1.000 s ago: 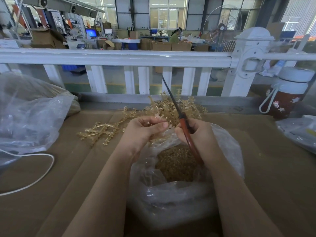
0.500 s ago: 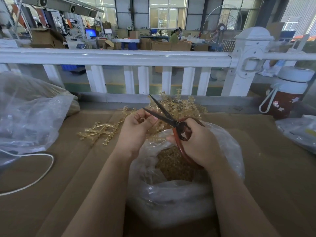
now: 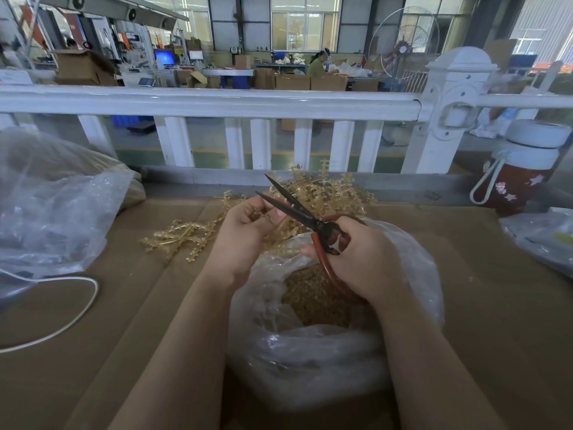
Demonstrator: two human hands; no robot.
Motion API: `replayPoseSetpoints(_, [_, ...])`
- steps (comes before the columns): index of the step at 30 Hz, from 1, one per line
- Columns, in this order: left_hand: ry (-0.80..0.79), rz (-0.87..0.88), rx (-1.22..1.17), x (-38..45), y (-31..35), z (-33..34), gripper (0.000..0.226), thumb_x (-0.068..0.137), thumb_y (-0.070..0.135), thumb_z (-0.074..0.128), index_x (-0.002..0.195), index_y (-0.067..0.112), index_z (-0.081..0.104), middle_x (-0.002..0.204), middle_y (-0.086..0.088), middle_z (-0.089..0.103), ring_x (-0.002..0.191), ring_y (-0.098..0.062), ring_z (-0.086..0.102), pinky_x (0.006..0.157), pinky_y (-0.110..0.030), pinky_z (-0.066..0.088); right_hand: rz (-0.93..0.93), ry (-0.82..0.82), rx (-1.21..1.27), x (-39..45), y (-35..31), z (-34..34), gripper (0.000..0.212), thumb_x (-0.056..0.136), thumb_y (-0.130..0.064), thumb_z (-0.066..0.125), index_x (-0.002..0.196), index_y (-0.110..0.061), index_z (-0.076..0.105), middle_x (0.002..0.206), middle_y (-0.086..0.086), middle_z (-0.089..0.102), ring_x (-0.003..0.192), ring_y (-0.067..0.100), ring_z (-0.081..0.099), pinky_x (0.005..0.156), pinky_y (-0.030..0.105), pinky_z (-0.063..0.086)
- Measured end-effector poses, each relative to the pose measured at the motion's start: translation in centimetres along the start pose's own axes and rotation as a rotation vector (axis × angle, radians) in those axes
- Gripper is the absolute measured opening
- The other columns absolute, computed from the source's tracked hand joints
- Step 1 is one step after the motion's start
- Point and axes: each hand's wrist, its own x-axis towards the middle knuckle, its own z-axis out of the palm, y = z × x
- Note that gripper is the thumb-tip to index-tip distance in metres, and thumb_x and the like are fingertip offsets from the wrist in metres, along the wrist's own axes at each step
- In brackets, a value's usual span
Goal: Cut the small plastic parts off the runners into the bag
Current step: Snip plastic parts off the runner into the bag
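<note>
The clear bag (image 3: 325,361) stood nearest, open-mouthed and holding cut amber parts (image 3: 313,302). Above it, the red-handled scissors (image 3: 310,220) were held in the curled grip of the right hand (image 3: 366,262), blades parted. A runner (image 3: 286,226) was pinched in the left hand (image 3: 248,234). Each snip was best made over the bag's mouth. Uncut runners (image 3: 325,197) were heaped further back on the surface (image 3: 496,305).

A factory floor: stacked cardboard boxes (image 3: 293,82), a lit computer monitor (image 3: 164,58), a standing industrial fan (image 3: 403,51) and overhead machinery behind a white railing (image 3: 217,102), under tall steel-framed windows (image 3: 305,24)
</note>
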Motion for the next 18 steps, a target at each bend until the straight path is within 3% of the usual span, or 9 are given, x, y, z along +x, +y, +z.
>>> replayPoseSetpoints(3, [-0.009, -0.003, 0.005, 0.03, -0.03, -0.06, 0.013, 0.095, 0.007, 0.059, 0.096, -0.005, 0.065, 0.062, 0.012, 0.057, 0.054, -0.003, 0.045, 0.053, -0.013, 0.038, 0.012, 0.006, -0.006, 0.01, -0.12, -0.05, 0.046, 0.070, -0.079, 0.067, 0.095, -0.041, 0.065, 0.072, -0.032, 0.054, 0.086, -0.025, 0.049, 0.068, -0.002, 0.037])
replayPoseSetpoints(7, [-0.019, -0.003, -0.002, 0.01, 0.03, -0.07, 0.012, 0.097, 0.008, 0.058, 0.089, 0.008, 0.068, 0.062, 0.012, 0.055, 0.054, -0.004, 0.042, 0.053, -0.014, 0.037, 0.016, 0.028, 0.015, -0.10, -0.28, -0.13, 0.049, 0.069, -0.078, 0.066, 0.094, -0.037, 0.068, 0.071, -0.030, 0.056, 0.081, -0.018, 0.053, 0.068, 0.000, 0.039])
replayPoseSetpoints(11, [-0.026, -0.005, -0.016, 0.01, 0.02, -0.19, 0.014, 0.097, 0.008, 0.058, 0.088, 0.009, 0.068, 0.062, 0.009, 0.054, 0.055, -0.007, 0.040, 0.053, -0.015, 0.036, 0.024, 0.026, -0.002, -0.03, -0.56, -0.30, 0.052, 0.068, -0.081, 0.063, 0.095, -0.037, 0.069, 0.072, -0.032, 0.056, 0.070, -0.015, 0.052, 0.054, 0.004, 0.035])
replayPoseSetpoints(18, [-0.023, 0.012, -0.019, 0.02, -0.03, -0.17, 0.017, 0.096, 0.009, 0.059, 0.082, 0.014, 0.067, 0.063, 0.007, 0.053, 0.056, -0.007, 0.040, 0.053, -0.017, 0.035, 0.016, 0.049, -0.030, 0.08, -0.35, -0.25, 0.057, 0.068, -0.085, 0.056, 0.094, -0.036, 0.069, 0.071, -0.032, 0.054, 0.068, -0.016, 0.049, 0.058, 0.003, 0.029])
